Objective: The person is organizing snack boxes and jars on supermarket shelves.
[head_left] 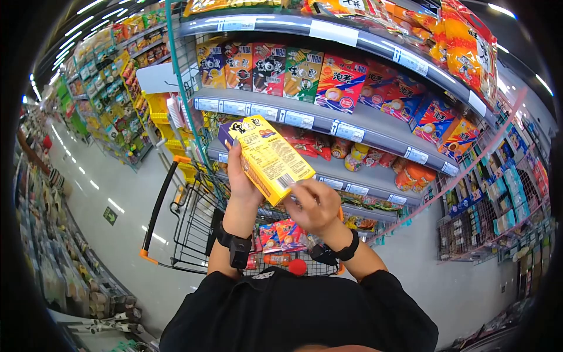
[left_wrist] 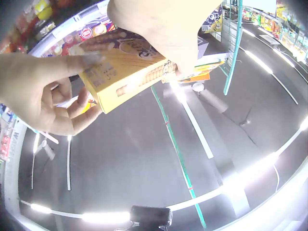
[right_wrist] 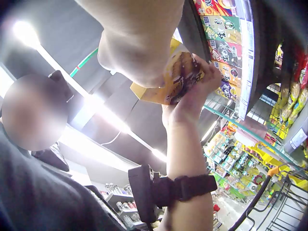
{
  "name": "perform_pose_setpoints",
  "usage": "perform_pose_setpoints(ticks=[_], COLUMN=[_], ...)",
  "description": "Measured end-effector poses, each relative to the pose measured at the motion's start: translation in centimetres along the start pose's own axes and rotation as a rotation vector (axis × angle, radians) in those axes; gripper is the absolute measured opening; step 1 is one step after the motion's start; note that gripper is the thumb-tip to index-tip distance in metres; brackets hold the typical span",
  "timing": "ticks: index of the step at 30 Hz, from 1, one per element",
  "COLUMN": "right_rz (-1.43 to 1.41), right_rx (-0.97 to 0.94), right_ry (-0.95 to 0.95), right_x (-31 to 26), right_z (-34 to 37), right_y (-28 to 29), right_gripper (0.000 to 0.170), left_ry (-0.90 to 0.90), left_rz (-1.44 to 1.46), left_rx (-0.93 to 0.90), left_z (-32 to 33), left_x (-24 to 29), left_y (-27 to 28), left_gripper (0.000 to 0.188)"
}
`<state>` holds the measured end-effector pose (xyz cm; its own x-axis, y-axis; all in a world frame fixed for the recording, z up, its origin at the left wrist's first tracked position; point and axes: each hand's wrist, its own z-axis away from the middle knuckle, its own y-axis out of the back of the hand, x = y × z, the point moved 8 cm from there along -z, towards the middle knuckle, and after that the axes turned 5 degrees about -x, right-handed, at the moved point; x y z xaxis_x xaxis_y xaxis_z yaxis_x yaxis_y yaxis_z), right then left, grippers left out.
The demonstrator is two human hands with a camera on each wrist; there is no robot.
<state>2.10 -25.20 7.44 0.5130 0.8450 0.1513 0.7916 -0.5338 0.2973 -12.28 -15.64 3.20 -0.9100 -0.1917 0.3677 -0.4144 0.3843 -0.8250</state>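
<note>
A yellow and purple snack box (head_left: 271, 157), its back panel with print and a barcode facing up, is held tilted in front of the shelves. My left hand (head_left: 239, 179) grips it along its left side, the thumb lying over the edge. At the lower right end my right hand (head_left: 315, 206) pinches the corner near the barcode. From the left wrist view, the right thumb (left_wrist: 79, 65) lies on one face of the box, with the other fingers curled below. Biscuit sticks are printed on the box's side (left_wrist: 144, 79). Part of the box is hidden behind the left hand.
A shelf (head_left: 258, 97) ahead carries a row of similar boxes (head_left: 268, 67). Below me stands a black wire shopping cart (head_left: 193, 234) with red and blue packs (head_left: 284, 234) inside. A bag of snacks (head_left: 467, 50) hangs out at the upper right. An aisle floor (head_left: 97, 193) stretches left.
</note>
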Motion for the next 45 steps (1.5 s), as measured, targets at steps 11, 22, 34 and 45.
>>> perform_pose_setpoints(ticks=[11,22,34,45], right_rz=[-0.094,-1.167,-0.549,-0.227], right_rx=[-0.013,-0.052,-0.383,-0.196], right_ry=[-0.016,-1.027,-0.557,-0.243], right_x=[1.3,8.7,10.4,13.0], right_z=[-0.2,3.2,3.3,-11.4], right_y=[-1.6,-10.2,-18.4,-28.2], right_gripper=[0.046,0.053,0.029,0.045], left_ry=[0.007,-0.33,-0.499,-0.837], left_rz=[-0.162,-0.987,-1.838,-1.972], left_rx=[-0.223,-0.101,-0.014,0.236], left_z=[-1.4,-2.4,-1.1,-13.2], left_x=[-0.1,4.2,6.8,15.7], left_y=[-2.4,-2.1,1.1,5.0], left_gripper=[0.099,0.073,0.084,0.099])
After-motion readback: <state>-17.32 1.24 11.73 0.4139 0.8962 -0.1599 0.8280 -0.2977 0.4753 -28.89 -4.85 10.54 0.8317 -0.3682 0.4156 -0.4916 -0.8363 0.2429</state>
